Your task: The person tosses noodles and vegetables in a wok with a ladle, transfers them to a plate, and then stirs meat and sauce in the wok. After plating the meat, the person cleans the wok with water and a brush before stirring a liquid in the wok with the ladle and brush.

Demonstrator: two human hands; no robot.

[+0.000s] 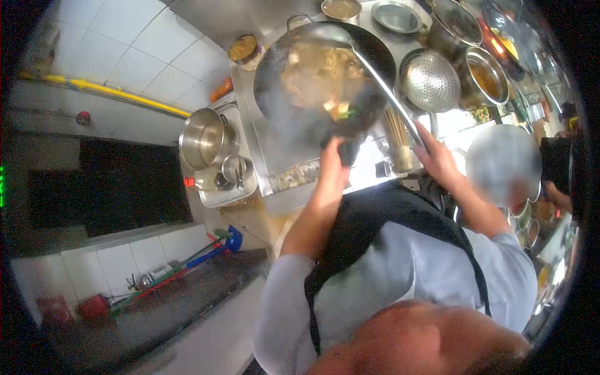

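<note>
A large dark wok (269, 81) with steaming food (328, 72) in it sits on the stove at the top centre. My left hand (335, 155) is closed around a dark cloth or handle (350, 150) at the wok's near edge; steam partly blurs this spot. My right hand (436, 157) grips the long metal handle of a ladle (389, 90), whose bowl rests inside the wok near its far side. Beside the ladle's handle, between my hands, a bamboo brush (395, 131) stands in a holder.
A perforated strainer (430, 81) lies right of the wok, with metal pots (485, 76) beyond. Left of the stove, a tray (232, 199) holds a steel pot (203, 139). A can (245, 50) stands by the wok's left edge. Another person's hand (556, 196) shows at far right.
</note>
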